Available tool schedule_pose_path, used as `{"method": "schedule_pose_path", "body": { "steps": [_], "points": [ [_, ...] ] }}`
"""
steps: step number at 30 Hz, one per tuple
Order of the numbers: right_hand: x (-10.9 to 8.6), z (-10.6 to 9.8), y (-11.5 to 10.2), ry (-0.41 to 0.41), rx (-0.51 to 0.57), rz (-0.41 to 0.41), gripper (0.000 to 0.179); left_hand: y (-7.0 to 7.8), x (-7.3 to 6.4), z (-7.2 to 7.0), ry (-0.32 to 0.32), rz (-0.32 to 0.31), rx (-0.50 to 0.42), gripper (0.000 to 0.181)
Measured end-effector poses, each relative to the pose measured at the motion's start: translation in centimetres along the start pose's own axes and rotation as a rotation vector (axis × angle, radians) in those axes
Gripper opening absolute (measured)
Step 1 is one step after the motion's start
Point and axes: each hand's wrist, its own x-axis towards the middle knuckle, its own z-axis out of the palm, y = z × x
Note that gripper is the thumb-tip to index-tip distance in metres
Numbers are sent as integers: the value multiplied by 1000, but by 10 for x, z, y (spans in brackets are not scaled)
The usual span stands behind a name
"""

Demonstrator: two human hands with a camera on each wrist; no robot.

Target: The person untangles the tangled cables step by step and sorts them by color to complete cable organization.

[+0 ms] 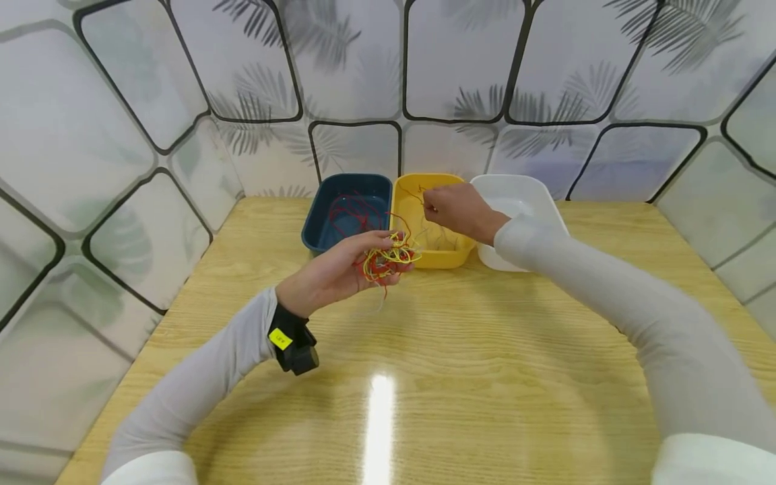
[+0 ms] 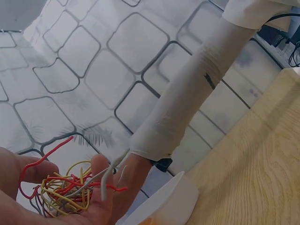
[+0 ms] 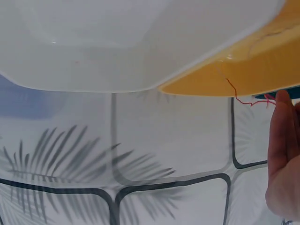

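Note:
A tangle of thin red, yellow and grey wires (image 1: 391, 258) lies in my left hand (image 1: 339, 268), whose fingers and thumb curl around it in front of the blue and yellow bins. Loose ends of the tangle (image 2: 65, 192) stick out past the fingers in the left wrist view. Above the yellow bin (image 1: 445, 259), my right hand (image 1: 459, 211) pinches a thin red wire (image 3: 241, 101) between fingertips and thumb. That wire's free end hangs away from the fingers. A few pale wires (image 1: 438, 237) lie in the yellow bin.
To the left stands a dark blue bin (image 1: 310, 225) with several red wires (image 1: 354, 210) inside. A white bin (image 1: 524, 188) stands at the right, beneath my right forearm. All three sit on the wooden table (image 1: 461, 377) near the patterned back wall (image 1: 358, 74).

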Motion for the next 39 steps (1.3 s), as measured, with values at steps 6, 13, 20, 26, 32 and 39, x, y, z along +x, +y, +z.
{"method": "schedule_pose_path", "body": {
  "steps": [6,13,20,26,32,39],
  "points": [
    [21,6,-27,86,-38,-179,12,-1,-2,1,5,11,24,29],
    [25,20,-41,-114,61,-167,12,-7,-4,7,-38,6,23,28],
    [24,16,-41,-164,44,-119,21,-5,-6,6,-40,16,37,28],
    [7,-11,-39,-152,235,-5,23,-4,-2,11,-67,5,80,38],
    [-30,-49,-42,-40,661,181,30,-2,-1,18,-42,4,125,39],
    [-73,-79,-60,-132,817,199,31,-6,-2,23,-67,-40,186,41]
  ]
}}
